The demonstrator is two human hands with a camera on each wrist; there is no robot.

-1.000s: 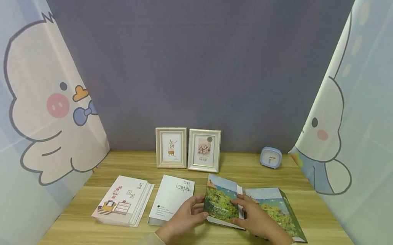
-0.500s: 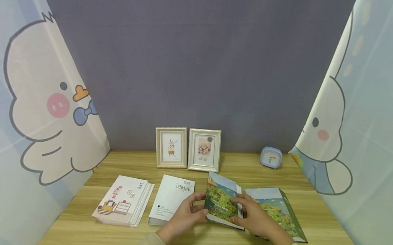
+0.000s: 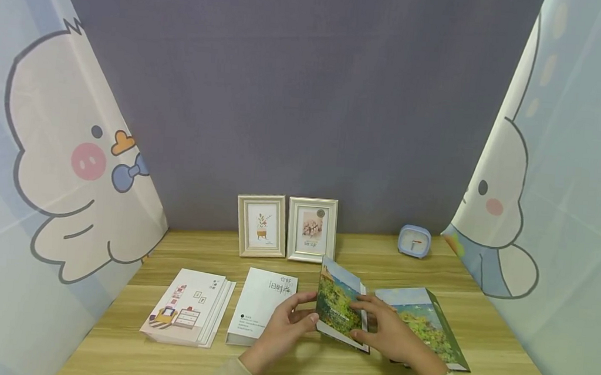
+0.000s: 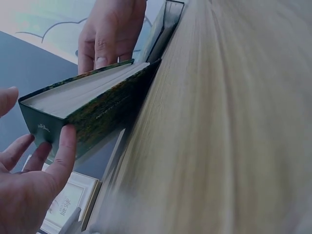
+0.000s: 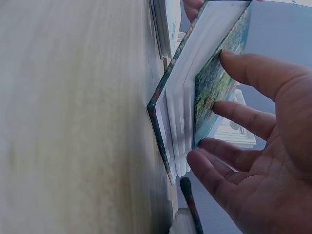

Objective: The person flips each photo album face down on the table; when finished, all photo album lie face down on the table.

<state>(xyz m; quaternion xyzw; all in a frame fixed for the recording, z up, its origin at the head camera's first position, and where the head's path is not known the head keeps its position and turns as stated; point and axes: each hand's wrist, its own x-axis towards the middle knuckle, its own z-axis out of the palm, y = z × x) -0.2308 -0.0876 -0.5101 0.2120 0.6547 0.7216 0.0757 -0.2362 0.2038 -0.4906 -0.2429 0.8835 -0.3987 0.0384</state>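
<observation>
A thick album with a green landscape cover stands tilted on the wooden table, one long edge down. My left hand pinches its left end between thumb and fingers. My right hand grips its right side, fingers curled over the cover. In the left wrist view the album shows its dark spine and white page block, with my left hand round the near end. The right wrist view shows the album with pages fanned, my right hand on the cover. A matching slipcase lies flat beside it.
A white book and a stack of illustrated booklets lie left of the album. Two framed pictures stand at the back against the grey wall, a small blue clock to their right. Cartoon-print curtains close both sides.
The album has been tipped up from nearly flat to steeply tilted, its cover now narrower in the head view. Both hands stayed on it and shifted slightly.
</observation>
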